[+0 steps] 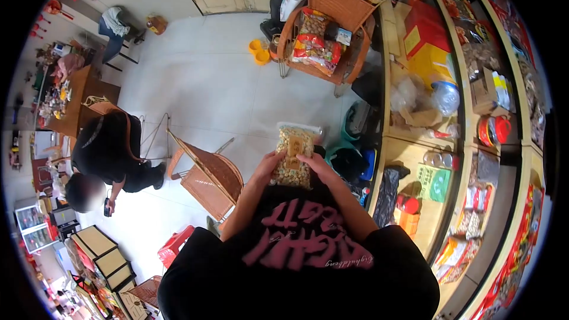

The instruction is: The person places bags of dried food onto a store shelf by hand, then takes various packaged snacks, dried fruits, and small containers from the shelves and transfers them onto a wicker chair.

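Note:
I hold a clear plastic bag [293,173] in front of my chest. It is packed with small, pale, round pieces that look like nuts or seeds, and a tan label with dark characters runs down its front. My left hand [271,164] grips the left edge of the bag. On the opposite edge is my right hand [315,165], its thumb pressed on the front beside the label. The fingers behind the bag are hidden. A flat, clear-edged item [309,127] shows just beyond the top of the bag; I cannot make out what it is.
Wooden shelves [435,151] with packaged goods line the right side. A wicker armchair [347,9] holds red snack bags. Nearer on the left stands another wicker chair [207,189]. Beyond it, a person in black [109,142] bends over, holding a dark device. Bins [349,163] stand beside the shelves.

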Tool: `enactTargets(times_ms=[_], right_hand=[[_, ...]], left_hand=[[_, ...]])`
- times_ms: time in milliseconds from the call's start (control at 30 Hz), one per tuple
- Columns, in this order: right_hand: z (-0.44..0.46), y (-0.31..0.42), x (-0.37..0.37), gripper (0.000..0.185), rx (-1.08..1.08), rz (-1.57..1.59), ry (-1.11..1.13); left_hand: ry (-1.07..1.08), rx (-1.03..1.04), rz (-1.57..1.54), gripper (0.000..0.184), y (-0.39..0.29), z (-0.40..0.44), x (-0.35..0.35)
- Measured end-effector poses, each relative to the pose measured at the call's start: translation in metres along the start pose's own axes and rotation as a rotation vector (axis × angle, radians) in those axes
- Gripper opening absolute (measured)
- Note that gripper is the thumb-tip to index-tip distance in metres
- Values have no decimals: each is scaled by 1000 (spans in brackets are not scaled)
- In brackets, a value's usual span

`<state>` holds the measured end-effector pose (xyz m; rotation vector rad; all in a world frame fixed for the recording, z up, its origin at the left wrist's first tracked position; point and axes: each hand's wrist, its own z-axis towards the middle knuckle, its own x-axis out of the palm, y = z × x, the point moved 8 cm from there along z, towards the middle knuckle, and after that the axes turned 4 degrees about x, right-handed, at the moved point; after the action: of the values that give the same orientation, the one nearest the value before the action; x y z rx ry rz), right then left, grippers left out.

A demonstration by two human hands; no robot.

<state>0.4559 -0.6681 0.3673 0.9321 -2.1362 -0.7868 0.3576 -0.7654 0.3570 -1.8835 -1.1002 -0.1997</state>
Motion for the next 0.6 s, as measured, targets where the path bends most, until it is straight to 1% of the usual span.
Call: enactTargets(times_ms=[33, 133, 167, 200, 267, 300, 333, 400, 467, 533, 567, 600], right_hand=[[16, 18, -10, 43, -21, -57, 20], [56, 76, -48, 44, -80, -93, 91], [63, 99, -67, 46, -36, -127, 54], [68, 119, -83, 46, -46, -113, 53], [76, 159, -121, 48, -96, -127, -19], [79, 180, -136, 53, -174, -69, -21], [84, 197, -155, 53, -181, -58, -25], [92, 206, -187, 59, 29, -13, -16], [103, 224, -204, 63, 39, 23, 13], [119, 244, -219, 60, -28, -3, -43], [139, 236, -226, 60, -18, 7, -44], [170, 216, -236, 58, -64, 58, -62]], left_hand=[[-5, 10, -6, 33, -12, 19, 4], [-20, 45, 33, 37, -53, 84, 33], [-33, 47, 74, 36, -71, 107, 47], [-31, 45, 91, 36, -85, 126, 63], [33, 40, 79, 37, -111, 161, 107], [30, 29, 129, 37, -123, 181, 125], [34, 24, 141, 37, -137, 203, 143], [28, 30, 343, 36, -155, 239, 164], [12, 3, 327, 37, -160, 271, 182], [54, -27, 209, 37, -166, 299, 192], [49, -39, 211, 37, -167, 312, 188], [64, -89, 192, 37, -163, 325, 181]])
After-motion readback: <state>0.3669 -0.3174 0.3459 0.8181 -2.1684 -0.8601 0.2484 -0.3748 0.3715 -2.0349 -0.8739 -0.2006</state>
